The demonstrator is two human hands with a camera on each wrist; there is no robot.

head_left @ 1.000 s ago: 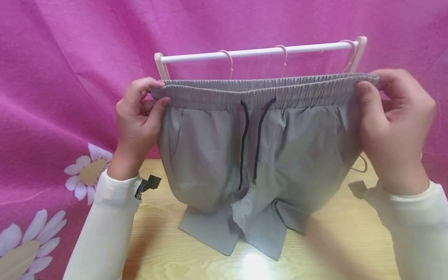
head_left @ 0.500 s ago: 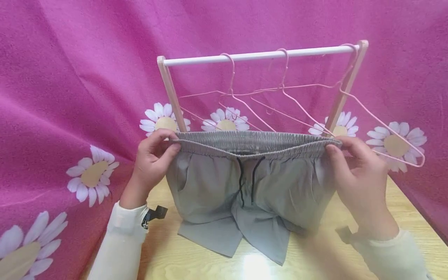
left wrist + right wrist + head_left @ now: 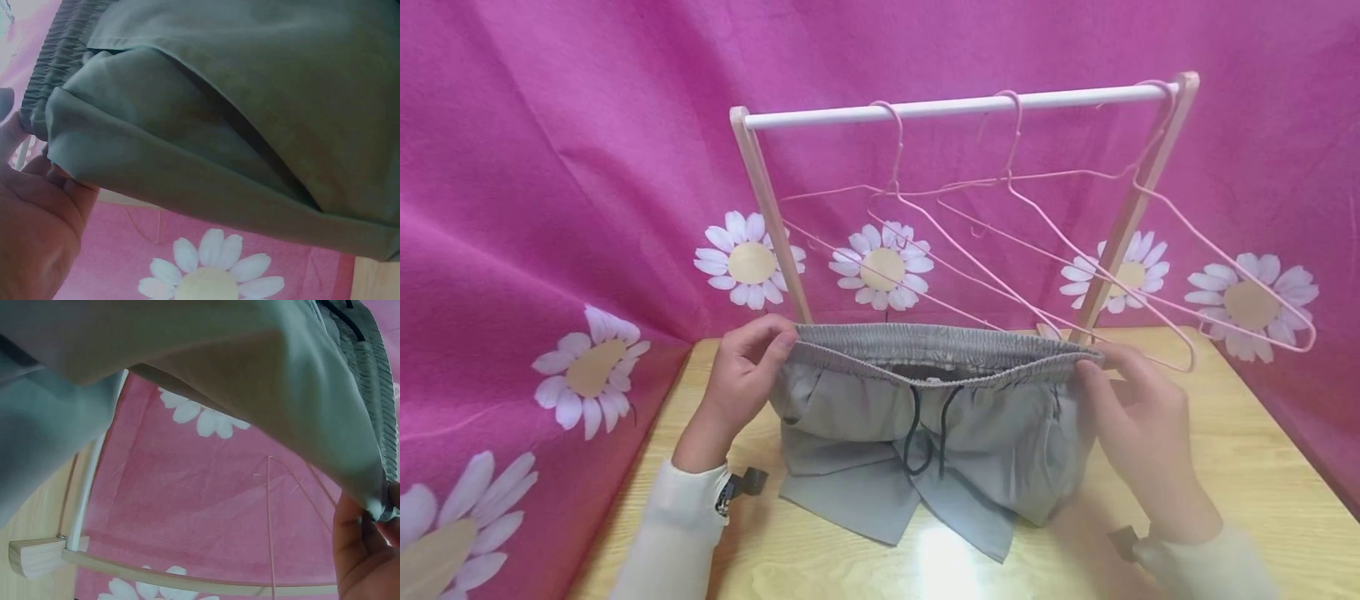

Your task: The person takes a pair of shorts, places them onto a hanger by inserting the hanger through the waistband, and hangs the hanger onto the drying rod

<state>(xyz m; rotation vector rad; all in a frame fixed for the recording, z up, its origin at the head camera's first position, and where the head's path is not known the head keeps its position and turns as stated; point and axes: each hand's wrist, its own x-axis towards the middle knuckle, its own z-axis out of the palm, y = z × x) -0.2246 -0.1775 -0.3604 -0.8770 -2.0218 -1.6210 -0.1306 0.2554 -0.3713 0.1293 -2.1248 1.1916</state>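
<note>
A pair of grey shorts with an elastic waistband and a dark drawstring hangs between both hands, its leg ends spread on the wooden table. At the waistband's left end, my left hand pinches the fabric between thumb and fingers. My right hand pinches the opposite end. The waist opening gapes a little toward the head camera. In the left wrist view a side pocket shows below the ruched band, near the left hand. The right wrist view has the right hand at the band's corner.
Behind the shorts stands a small rack with a white rail and wooden posts. Several pink wire hangers hang from it, one reaching out to the right. A pink cloth with daisies surrounds the wooden table.
Both hands have lowered the shorts and come closer together. The waistband dropped from in front of the hangers, its opening tipped into view, and the legs bunched on the table.
</note>
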